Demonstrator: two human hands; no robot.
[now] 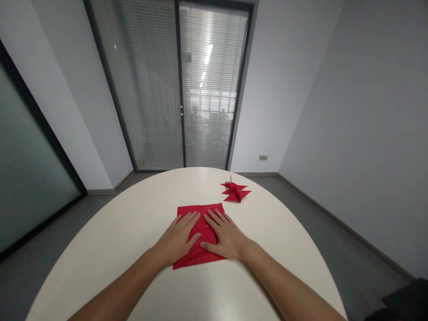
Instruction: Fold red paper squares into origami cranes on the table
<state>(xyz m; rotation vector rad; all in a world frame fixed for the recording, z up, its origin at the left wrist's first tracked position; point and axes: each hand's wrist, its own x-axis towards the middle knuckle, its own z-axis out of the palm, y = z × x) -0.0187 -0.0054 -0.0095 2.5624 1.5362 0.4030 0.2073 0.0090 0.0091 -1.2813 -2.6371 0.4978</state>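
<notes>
Where both palms face down, the left hand (176, 240) and the right hand (228, 235) rest flat with fingers extended and slightly spread; neither grips anything. The thumbs angle inward toward each other, their tips apart.

Directly beneath both hands lies the red sheet (203, 228), a thin, roughly square piece that looks like paper. Its surface is matte and shows faint creases. The left hand covers part of its left side; the right hand covers much of its right side. A bare strip remains visible between the hands. The far edge extends past the fingertips, and the near left corner projects beside the left wrist.

Beyond the right fingertips, well apart from the sheet, sit the red folded figures (236, 191), grouped close together, with sharp, triangular points. Sheet and figures are supported by the table (133, 249), a smooth, pale top with a curved edge.

Past the table stand dark-framed glass panels (152, 89) with horizontal slatted blinds, next to plain, light walls (281, 80).
</notes>
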